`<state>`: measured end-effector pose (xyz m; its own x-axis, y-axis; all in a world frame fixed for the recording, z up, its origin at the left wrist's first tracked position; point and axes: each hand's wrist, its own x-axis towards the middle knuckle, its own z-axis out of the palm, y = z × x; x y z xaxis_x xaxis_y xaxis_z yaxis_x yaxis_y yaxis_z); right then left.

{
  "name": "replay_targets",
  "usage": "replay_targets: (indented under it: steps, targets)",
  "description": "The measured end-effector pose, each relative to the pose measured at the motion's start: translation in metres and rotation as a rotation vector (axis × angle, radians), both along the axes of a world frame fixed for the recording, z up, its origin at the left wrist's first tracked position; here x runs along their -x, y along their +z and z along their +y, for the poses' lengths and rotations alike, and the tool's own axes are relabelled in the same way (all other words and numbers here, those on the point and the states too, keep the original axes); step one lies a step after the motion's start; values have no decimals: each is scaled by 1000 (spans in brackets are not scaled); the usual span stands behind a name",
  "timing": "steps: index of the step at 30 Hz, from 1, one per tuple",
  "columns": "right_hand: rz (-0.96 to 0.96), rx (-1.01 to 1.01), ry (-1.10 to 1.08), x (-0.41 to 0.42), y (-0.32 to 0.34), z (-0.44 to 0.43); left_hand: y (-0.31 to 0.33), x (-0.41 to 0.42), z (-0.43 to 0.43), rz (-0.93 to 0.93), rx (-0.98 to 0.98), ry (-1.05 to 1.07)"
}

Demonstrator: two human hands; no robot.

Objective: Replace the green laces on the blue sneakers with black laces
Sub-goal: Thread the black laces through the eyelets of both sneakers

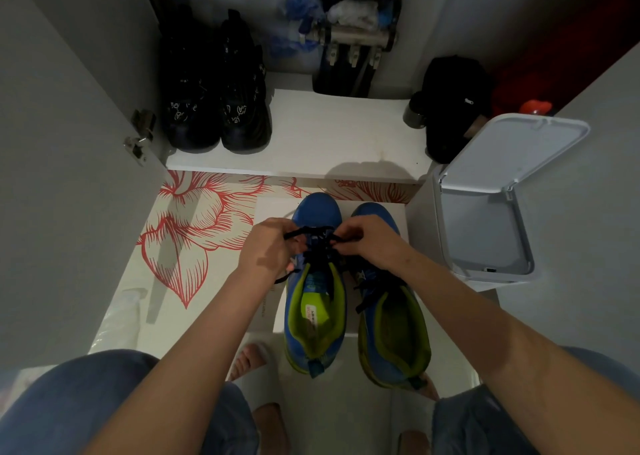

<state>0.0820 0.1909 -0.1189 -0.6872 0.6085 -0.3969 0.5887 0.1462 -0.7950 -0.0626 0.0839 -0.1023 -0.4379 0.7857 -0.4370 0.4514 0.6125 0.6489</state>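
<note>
Two blue sneakers with lime-green lining stand side by side on a white sheet, toes pointing away from me. The left sneaker (317,212) has a black lace (313,238) across its eyelets. My left hand (268,246) pinches the lace's left end and my right hand (370,243) pinches its right end, both held over the front of the shoe. The right sneaker (394,323) carries a black lace (375,290) too, with a loose end lying over its side. No green laces are in sight.
A grey bin (485,219) with its lid up stands right of the sneakers. A low white shelf (329,132) behind holds a pair of black shoes (214,108) and a black bag (450,108). Floral paper (194,226) lies to the left. My knees and sandalled feet are below.
</note>
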Motion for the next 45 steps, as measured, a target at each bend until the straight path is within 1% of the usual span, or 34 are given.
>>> replay_targets:
  steps: [6,8,10,11,14,15,17,19,20,23,24,26,28,30,35,41,45]
  targets:
    - [-12,-66,9,3,0,-5,-4,-1,-1,31,-19,-20]
    - [13,-98,-68,3,0,-6,-5,-2,-1,53,-27,-33]
    - [62,-86,-168,2,3,-3,-5,-3,-1,56,-30,-47]
    - [64,-77,-171,1,4,-1,-5,-4,-1,57,-33,-62]
    - [-58,-65,-35,-1,2,0,-3,-6,0,99,-42,-148]
    - [-80,-74,-25,-1,1,-2,-1,-6,0,101,-37,-162]
    - [-93,-109,-124,-1,1,-3,2,-7,0,79,-30,-151]
    - [-82,-142,-250,-3,3,1,3,-5,-1,101,-15,-157]
    - [-86,-110,-263,-4,4,5,2,-5,-1,118,-7,-168]
    - [-125,97,-207,-5,9,3,1,-5,0,160,11,-194]
    - [-104,138,-190,-5,8,0,1,-6,0,186,13,-202]
    - [-45,146,-176,-4,5,-4,2,-8,-1,269,0,-213]
    - [-32,171,-190,-4,4,-4,1,-8,-2,322,-25,-221]
    - [-51,175,-202,-4,3,-4,-1,-9,-2,307,-44,-206]
    - [-66,5,-140,0,-2,-8,-5,-3,-2,155,-3,-88]
    - [-83,-58,-31,2,-7,-8,-11,1,-3,125,-10,-62]
    - [-47,-70,24,4,-11,-11,-11,-1,-3,80,-51,-48]
